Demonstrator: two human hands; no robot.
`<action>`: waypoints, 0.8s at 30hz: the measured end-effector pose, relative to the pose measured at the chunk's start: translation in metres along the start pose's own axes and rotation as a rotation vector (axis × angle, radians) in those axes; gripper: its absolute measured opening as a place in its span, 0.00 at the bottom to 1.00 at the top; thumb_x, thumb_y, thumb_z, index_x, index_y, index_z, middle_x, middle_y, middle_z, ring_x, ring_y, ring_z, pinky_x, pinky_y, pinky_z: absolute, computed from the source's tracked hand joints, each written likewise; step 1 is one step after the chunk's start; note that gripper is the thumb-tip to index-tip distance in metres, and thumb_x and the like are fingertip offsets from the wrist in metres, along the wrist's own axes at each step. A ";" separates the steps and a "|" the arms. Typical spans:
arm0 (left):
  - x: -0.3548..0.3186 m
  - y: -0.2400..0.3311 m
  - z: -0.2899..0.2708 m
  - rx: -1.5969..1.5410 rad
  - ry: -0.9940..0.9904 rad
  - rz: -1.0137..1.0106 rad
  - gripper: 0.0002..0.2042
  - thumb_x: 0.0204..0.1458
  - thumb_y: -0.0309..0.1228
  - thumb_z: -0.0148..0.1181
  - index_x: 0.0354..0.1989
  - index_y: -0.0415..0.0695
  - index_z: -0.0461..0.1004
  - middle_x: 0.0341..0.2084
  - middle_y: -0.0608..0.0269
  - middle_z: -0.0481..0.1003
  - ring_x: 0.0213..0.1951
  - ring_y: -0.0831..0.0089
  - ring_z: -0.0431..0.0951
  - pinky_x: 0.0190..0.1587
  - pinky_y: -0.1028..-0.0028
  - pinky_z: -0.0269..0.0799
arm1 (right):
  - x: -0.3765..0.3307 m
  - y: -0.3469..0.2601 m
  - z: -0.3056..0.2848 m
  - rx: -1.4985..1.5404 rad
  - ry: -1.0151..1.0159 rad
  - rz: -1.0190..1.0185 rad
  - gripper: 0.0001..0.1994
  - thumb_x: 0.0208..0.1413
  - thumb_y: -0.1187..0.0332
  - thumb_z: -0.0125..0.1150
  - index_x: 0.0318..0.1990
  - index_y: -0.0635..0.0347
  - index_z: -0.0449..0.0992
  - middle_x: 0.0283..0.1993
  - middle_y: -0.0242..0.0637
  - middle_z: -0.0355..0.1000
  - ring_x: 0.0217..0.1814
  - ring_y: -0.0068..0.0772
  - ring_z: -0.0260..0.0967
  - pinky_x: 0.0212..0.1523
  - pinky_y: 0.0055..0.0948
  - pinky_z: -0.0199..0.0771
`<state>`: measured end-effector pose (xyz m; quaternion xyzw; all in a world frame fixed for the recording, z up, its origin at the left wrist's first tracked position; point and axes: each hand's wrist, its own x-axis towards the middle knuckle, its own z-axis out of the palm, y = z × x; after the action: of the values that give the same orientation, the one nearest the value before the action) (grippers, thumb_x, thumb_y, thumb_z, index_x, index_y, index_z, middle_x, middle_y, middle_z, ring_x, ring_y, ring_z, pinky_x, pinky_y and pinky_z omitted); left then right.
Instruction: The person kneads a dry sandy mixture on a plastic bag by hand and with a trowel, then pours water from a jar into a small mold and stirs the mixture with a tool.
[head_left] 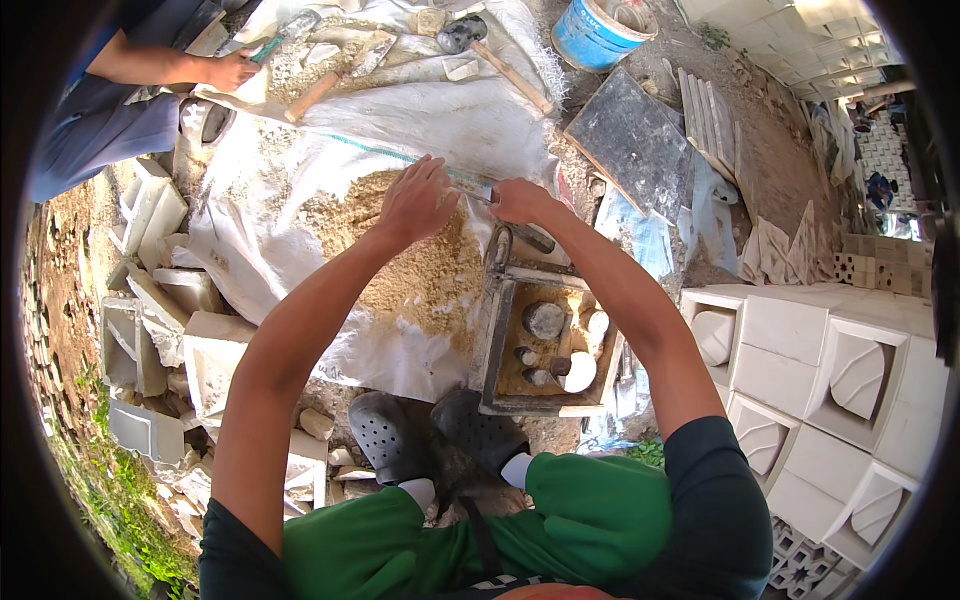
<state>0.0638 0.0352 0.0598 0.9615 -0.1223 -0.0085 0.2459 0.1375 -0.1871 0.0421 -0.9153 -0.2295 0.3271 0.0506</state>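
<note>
Both my hands reach forward over a white woven sack (275, 200) with tan sand (400, 285) spread on it. My right hand (522, 203) is closed on the dark end of a thin metal-bladed tool (470, 187); its exact kind is hard to make out. Beside the blade, my left hand (418, 198) lies with its fingers stretched out, fingertips near the sack's green stripe; contact with the blade is unclear. Just below my right hand stands a dark-rimmed rectangular box (487, 365). Inside it are sand, a round grey piece (544, 320), a white disc (578, 372) and smaller lumps.
Another person's hand (232, 71) holds a green-handled tool at upper left. A hammer (318, 92), a blue bucket (590, 38) and a dark board (640, 140) lie farther off. Pale blocks (785, 335) stack at right; broken pieces (155, 215) pile at left.
</note>
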 end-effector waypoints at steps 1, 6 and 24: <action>0.013 0.011 -0.006 -0.093 -0.064 -0.079 0.17 0.56 0.40 0.57 0.49 0.44 0.72 0.56 0.52 0.69 0.61 0.56 0.67 0.60 0.62 0.66 | 0.000 0.006 -0.003 0.030 0.032 -0.024 0.15 0.50 0.59 0.55 0.37 0.60 0.81 0.37 0.48 0.79 0.42 0.52 0.76 0.46 0.41 0.75; 0.060 0.030 0.009 -0.170 0.091 0.025 0.17 0.55 0.39 0.58 0.52 0.47 0.72 0.51 0.55 0.73 0.57 0.58 0.71 0.55 0.62 0.70 | 0.012 0.033 -0.057 0.343 0.048 -0.114 0.15 0.53 0.58 0.57 0.37 0.59 0.81 0.31 0.39 0.79 0.34 0.36 0.77 0.41 0.33 0.75; 0.135 0.047 0.099 0.037 -0.337 -0.202 0.35 0.47 0.43 0.64 0.66 0.50 0.63 0.70 0.43 0.45 0.69 0.28 0.43 0.66 0.40 0.50 | 0.105 0.186 -0.297 0.181 0.993 0.603 0.24 0.51 0.53 0.53 0.48 0.60 0.79 0.54 0.53 0.74 0.59 0.56 0.69 0.59 0.45 0.67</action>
<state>0.1761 -0.0836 0.0009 0.9582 -0.0649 -0.1917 0.2020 0.4655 -0.2878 0.1686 -0.9758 0.1209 -0.1227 0.1346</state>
